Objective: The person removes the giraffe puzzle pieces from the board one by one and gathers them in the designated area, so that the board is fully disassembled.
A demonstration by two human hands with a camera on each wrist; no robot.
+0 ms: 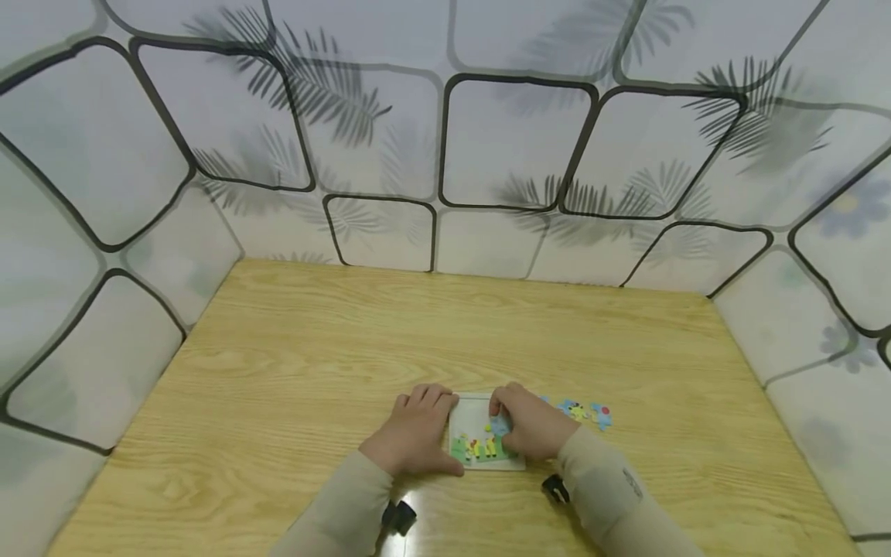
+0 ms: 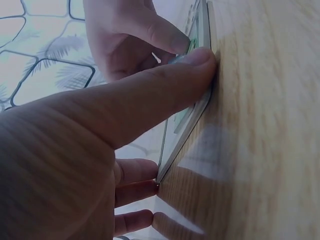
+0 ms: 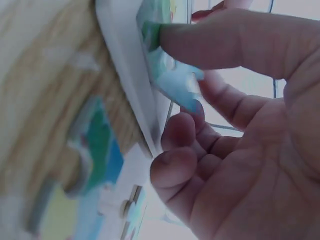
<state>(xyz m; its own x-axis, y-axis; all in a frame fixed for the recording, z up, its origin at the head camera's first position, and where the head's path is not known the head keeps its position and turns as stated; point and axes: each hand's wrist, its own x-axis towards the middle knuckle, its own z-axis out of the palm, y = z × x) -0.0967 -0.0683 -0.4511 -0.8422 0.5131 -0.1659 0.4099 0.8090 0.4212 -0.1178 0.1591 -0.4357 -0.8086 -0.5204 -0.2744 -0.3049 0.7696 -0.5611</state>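
A white jigsaw puzzle board [image 1: 473, 406] lies on the table, with joined green and yellow pieces [image 1: 480, 447] along its near side. My left hand [image 1: 418, 433] steadies the board's left side. Its thumb [image 2: 170, 82] lies straight at the near edge, and its fingertips [image 2: 145, 170] touch the far corner. Over the board's right part, my right hand [image 1: 532, 422] pinches a light blue puzzle piece [image 3: 177, 82] beside the joined ones. The right thumb [image 3: 200, 45] presses down on the green area, while the fingers curl around the blue piece's far edge.
Several loose blue puzzle pieces [image 1: 578, 410] lie on the table to the right of the board, close behind the right hand. A wooden-patterned table [image 1: 313, 348] extends around the board. Patterned fabric walls [image 1: 390, 155] close it in at the back and sides.
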